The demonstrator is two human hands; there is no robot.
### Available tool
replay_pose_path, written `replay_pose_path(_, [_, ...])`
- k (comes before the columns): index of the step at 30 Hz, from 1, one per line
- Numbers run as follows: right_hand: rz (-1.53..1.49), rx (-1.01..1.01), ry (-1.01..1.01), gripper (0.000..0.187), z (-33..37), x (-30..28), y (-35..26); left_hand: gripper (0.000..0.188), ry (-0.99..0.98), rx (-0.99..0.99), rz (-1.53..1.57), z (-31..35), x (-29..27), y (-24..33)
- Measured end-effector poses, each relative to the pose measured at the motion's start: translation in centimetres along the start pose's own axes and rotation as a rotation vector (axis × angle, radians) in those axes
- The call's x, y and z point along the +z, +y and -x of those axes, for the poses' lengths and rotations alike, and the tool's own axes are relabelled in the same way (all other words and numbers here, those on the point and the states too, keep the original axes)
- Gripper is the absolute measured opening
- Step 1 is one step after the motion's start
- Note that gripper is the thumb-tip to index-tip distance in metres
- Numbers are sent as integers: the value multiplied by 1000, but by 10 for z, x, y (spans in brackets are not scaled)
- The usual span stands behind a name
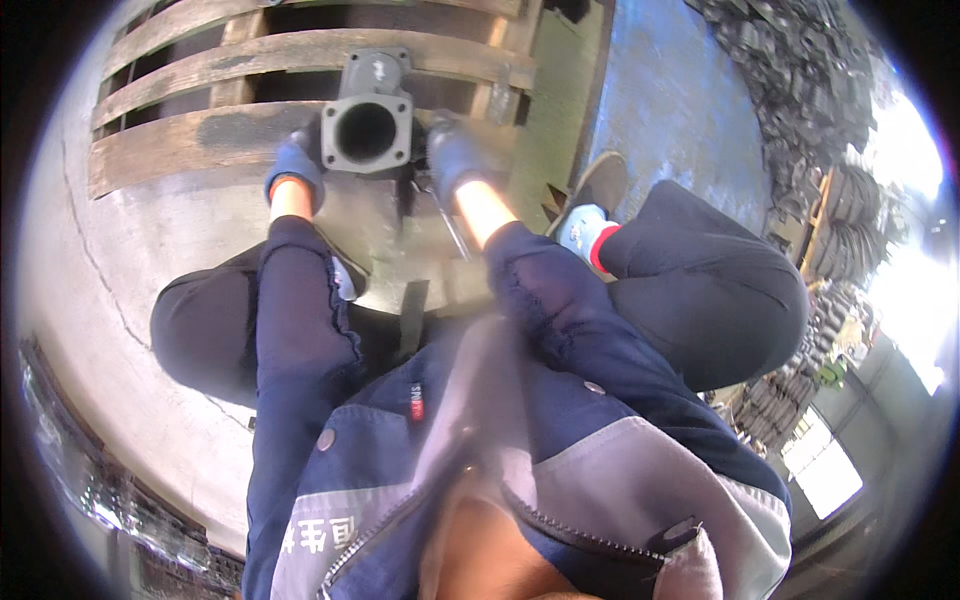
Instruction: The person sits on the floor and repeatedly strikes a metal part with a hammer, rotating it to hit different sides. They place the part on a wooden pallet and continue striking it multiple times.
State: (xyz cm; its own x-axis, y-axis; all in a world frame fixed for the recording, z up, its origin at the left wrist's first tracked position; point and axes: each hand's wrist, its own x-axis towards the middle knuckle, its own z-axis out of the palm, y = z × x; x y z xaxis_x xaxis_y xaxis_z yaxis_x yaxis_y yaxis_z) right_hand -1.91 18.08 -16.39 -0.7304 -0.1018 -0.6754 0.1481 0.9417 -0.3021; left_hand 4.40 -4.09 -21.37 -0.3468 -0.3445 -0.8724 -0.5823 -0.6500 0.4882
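A grey cast metal housing (323, 135) stands at the front edge of a wooden pallet, its square flange with a wide round bore facing up toward me. My left hand (298, 172), in a blue glove with dark fingers, is closed against the left side of the flange. On the other side, my right hand (453, 150) wears a similar glove and is close to the flange's right edge. Motion blurs its fingers, hiding their grip. A thin metal rod (455, 232) slants from beside this hand toward me; whether the hand holds it, I cannot tell.
The wooden pallet (165, 160) spreads under and beyond the housing. My bent knees flank my arms, above a concrete floor (110, 240). To the right lies a blue, worn sheet surface (665, 110), with a large heap of dark metal parts (815, 90) beyond it.
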Motion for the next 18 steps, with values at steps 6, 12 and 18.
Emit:
replay_pose_path(6, [76, -318, -33, 45, -98, 94, 45, 42, 54, 264, -303, 2, -12, -4])
replay_pose_path(12, [-1229, -99, -111, 37, -82, 93, 45, 37, -113, 206, -220, 20, -6, -2])
replay_pose_path(18, [-1748, -187, -177, 36, -4, -45, -17, 43, -236, 611, -426, 103, 19, 60])
